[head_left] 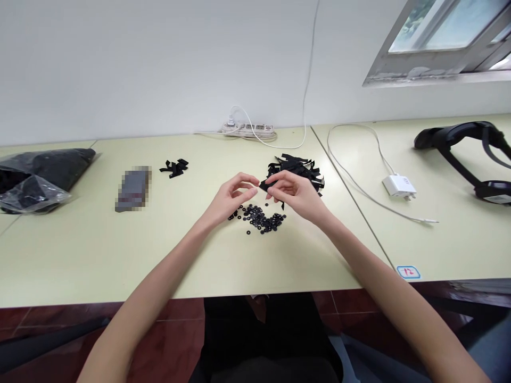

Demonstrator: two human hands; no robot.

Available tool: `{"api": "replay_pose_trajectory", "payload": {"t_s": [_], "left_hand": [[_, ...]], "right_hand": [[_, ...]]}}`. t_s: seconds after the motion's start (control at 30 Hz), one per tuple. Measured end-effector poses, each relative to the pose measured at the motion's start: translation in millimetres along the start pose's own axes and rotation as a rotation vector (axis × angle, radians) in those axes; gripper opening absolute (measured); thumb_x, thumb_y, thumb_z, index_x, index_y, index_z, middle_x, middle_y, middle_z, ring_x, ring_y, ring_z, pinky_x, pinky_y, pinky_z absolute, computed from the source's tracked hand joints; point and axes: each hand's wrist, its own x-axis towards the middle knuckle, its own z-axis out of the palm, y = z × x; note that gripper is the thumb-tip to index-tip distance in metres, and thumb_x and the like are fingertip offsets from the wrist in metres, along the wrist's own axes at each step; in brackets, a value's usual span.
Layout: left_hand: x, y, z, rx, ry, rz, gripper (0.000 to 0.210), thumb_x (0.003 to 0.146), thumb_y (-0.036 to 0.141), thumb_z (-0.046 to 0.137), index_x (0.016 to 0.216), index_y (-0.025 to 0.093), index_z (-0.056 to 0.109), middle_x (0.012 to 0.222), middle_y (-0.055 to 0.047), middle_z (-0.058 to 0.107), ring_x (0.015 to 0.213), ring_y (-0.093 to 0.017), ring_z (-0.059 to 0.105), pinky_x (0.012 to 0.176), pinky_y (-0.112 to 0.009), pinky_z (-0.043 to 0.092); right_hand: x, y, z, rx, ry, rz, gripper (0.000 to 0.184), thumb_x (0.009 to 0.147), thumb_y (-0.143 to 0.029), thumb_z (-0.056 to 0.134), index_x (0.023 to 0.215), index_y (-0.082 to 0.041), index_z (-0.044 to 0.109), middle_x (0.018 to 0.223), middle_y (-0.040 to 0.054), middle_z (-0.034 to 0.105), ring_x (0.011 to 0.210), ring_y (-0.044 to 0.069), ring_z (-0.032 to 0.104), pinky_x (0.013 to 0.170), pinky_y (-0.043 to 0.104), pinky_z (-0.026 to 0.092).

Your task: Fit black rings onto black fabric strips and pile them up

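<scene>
Above the table, my right hand (pixel 294 196) pinches a short black fabric strip (pixel 264 185) between thumb and fingers. My left hand (pixel 235 195) is closed in a pinch at the strip's left end, thumb and index fingertip against it. Whether a small piece is also in the left fingertips is too small to tell. Just below both hands lies a scattered heap of small round black pieces (pixel 261 219), several with a hole in the middle. A larger pile of black strips (pixel 301 166) sits behind my right hand, which partly hides it.
A smaller group of black strips (pixel 174 168) lies left of my hands. Farther left are a blurred-out grey object (pixel 133 189) and a plastic bag (pixel 51 170) of black material. A power strip (pixel 249 130) is by the wall. A white charger (pixel 400 186) and black headset (pixel 455 143) are right.
</scene>
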Motion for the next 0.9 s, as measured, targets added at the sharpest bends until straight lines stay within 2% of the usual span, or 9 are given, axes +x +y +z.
{"api": "replay_pose_trajectory", "payload": {"t_s": [0.1,0.17,0.33,0.47,0.53,0.63,0.7,0.83,0.9], "left_hand": [[-2.1,0.0,2.3,0.009,-0.083,-0.027,0.025,0.1,0.052,0.076,0.108,0.028,0.075,0.111,-0.007,0.076,0.1,-0.023,0.074,0.086,-0.037,0.062],[-1.3,-1.4,1.8,0.009,-0.083,-0.032,0.028,0.1,0.055,0.076,0.101,0.026,0.075,0.103,-0.007,0.075,0.091,-0.021,0.073,0.081,-0.037,0.062],[4.6,-4.9,-3.6,-0.021,0.053,-0.043,0.03,0.097,0.053,0.079,0.095,0.023,0.073,0.09,-0.004,0.07,0.082,-0.017,0.069,0.08,-0.033,0.062],[6.4,-6.4,-6.5,-0.058,0.139,-0.031,0.032,0.098,0.053,0.078,0.095,0.022,0.071,0.098,-0.006,0.069,0.092,-0.018,0.07,0.079,-0.031,0.063],[6.3,-7.2,-6.5,-0.085,0.145,-0.042,0.032,0.1,0.053,0.075,0.096,0.022,0.068,0.104,-0.006,0.069,0.094,-0.019,0.071,0.08,-0.032,0.064],[5.7,-8.6,-5.5,-0.139,0.081,-0.069,0.032,0.102,0.054,0.071,0.097,0.024,0.062,0.108,-0.007,0.071,0.096,-0.02,0.073,0.08,-0.034,0.066],[5.0,-9.0,-4.6,-0.146,0.017,-0.082,0.03,0.103,0.054,0.07,0.101,0.026,0.061,0.103,-0.007,0.073,0.096,-0.021,0.075,0.079,-0.035,0.066],[2.1,-7.4,-2.9,-0.033,-0.106,-0.064,0.029,0.1,0.05,0.074,0.118,0.028,0.069,0.099,-0.006,0.075,0.09,-0.02,0.074,0.075,-0.034,0.063],[0.8,-6.2,-2.3,0.03,-0.141,-0.057,0.026,0.1,0.048,0.073,0.115,0.027,0.075,0.101,-0.007,0.075,0.086,-0.019,0.072,0.074,-0.034,0.061]], "right_hand": [[-4.5,-2.1,8.7,-0.024,-0.117,-0.016,0.031,0.098,-0.052,0.077,0.113,-0.027,0.072,0.088,0.0018,0.082,0.08,0.02,0.076,0.08,0.04,0.063],[-5.3,-0.2,10.2,-0.035,-0.135,-0.008,0.03,0.1,-0.053,0.075,0.113,-0.027,0.071,0.087,0.0016,0.082,0.081,0.021,0.076,0.08,0.039,0.062],[-1.6,4.8,4.8,0.019,-0.044,0.03,0.026,0.104,-0.05,0.067,0.114,-0.025,0.07,0.086,0.0023,0.081,0.079,0.02,0.075,0.086,0.041,0.061],[0.6,4.0,1.8,0.017,0.009,0.044,0.026,0.098,-0.046,0.075,0.114,-0.025,0.071,0.094,0.0038,0.079,0.088,0.022,0.076,0.091,0.043,0.063],[0.7,3.8,1.6,-0.027,0.045,0.016,0.027,0.096,-0.044,0.076,0.116,-0.026,0.072,0.101,0.0049,0.078,0.095,0.023,0.076,0.092,0.044,0.063],[0.4,4.3,2.0,-0.115,0.097,-0.041,0.022,0.096,-0.041,0.075,0.113,-0.026,0.074,0.111,0.0065,0.079,0.106,0.026,0.076,0.096,0.044,0.062],[0.0,4.3,2.8,-0.155,0.091,-0.059,0.017,0.096,-0.039,0.073,0.107,-0.027,0.075,0.111,0.006,0.081,0.107,0.026,0.076,0.097,0.045,0.062],[-1.0,3.3,4.9,-0.194,0.03,-0.069,0.012,0.098,-0.037,0.071,0.104,-0.028,0.076,0.106,0.0036,0.081,0.097,0.024,0.076,0.096,0.045,0.062],[-1.3,3.2,5.4,-0.198,0.009,-0.077,0.012,0.099,-0.035,0.07,0.105,-0.027,0.076,0.106,0.0036,0.081,0.097,0.024,0.076,0.095,0.044,0.062]]}}
